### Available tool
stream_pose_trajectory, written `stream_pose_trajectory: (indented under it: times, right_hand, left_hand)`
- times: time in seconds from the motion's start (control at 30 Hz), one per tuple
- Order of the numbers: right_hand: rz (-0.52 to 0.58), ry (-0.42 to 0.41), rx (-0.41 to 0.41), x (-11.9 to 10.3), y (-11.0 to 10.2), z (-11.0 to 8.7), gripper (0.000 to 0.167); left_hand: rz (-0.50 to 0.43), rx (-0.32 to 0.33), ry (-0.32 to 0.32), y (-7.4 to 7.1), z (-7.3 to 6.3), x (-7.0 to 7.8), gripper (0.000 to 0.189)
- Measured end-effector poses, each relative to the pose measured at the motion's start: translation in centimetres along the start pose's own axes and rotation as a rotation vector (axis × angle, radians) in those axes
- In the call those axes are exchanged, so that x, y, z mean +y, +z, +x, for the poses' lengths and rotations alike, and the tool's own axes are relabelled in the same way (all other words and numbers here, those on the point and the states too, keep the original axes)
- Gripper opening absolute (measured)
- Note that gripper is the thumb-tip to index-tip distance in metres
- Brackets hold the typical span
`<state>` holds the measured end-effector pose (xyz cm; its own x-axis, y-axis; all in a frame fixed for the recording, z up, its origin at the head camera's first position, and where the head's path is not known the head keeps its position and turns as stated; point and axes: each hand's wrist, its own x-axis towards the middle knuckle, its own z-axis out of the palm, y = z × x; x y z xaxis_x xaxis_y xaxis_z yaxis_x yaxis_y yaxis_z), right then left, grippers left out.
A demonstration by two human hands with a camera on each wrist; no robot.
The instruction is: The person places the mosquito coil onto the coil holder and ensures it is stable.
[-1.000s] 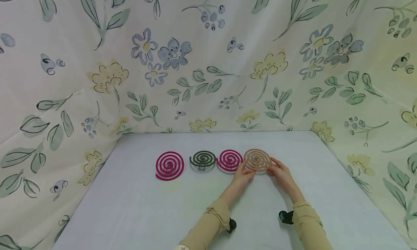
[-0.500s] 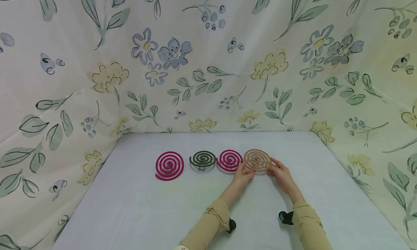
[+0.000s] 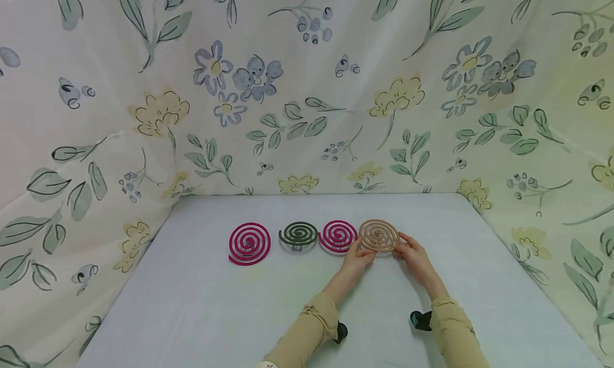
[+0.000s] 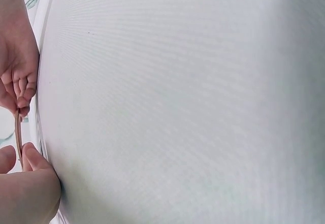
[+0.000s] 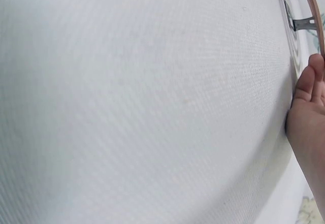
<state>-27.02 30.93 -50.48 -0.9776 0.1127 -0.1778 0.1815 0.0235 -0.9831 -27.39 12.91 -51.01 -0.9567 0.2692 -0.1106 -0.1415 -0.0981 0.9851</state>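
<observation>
In the head view, my left hand (image 3: 357, 260) and right hand (image 3: 414, 257) pinch opposite sides of a tan mosquito coil (image 3: 378, 234). Both wrist views show this coil edge-on between the fingers, raised above the table. Under it, in the right wrist view, a small metal stand (image 5: 304, 24) reaches from a dark base up to the coil. A pink coil (image 3: 338, 235) is just left of my left hand, close beside the tan one. Left of that is a dark green coil (image 3: 299, 233), with part of a stand (image 3: 297, 248) showing below its front edge.
Another pink coil (image 3: 249, 244) lies at the left end of the row. All of them are on a white table (image 3: 230, 314), backed by a floral cloth (image 3: 307, 90) that also hangs at both sides. A black wrist device (image 3: 422, 320) shows at the right sleeve.
</observation>
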Motion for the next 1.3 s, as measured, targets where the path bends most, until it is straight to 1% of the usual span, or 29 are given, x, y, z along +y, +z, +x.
stream_pose_trajectory:
  times: [0.13, 0.27, 0.53, 0.77, 1.0, 1.3]
  right_hand:
    - [-0.002, -0.007, -0.013, 0.08, -0.01, -0.04, 0.063]
    - [0.005, -0.007, -0.01, 0.15, -0.03, -0.01, 0.062]
    - [0.006, -0.008, -0.012, 0.06, -0.14, -0.14, 0.062]
    - [0.006, 0.0, -0.005, -0.07, -0.04, -0.26, 0.061]
    - [-0.017, 0.01, 0.002, -0.21, 0.05, -0.31, 0.062]
    - [-0.005, 0.013, 0.001, -0.16, 0.04, -0.29, 0.062]
  left_hand:
    - [-0.012, -0.004, 0.007, 0.01, 0.14, -0.15, 0.061]
    - [-0.013, -0.006, 0.012, -0.02, 0.06, -0.22, 0.061]
    - [-0.01, 0.001, -0.004, -0.05, -0.07, -0.12, 0.06]
    - [-0.001, 0.002, 0.011, 0.04, -0.11, -0.02, 0.06]
    - [0.004, -0.003, 0.024, 0.0, -0.28, 0.03, 0.06]
    - [-0.006, -0.008, 0.011, -0.04, -0.13, 0.09, 0.06]
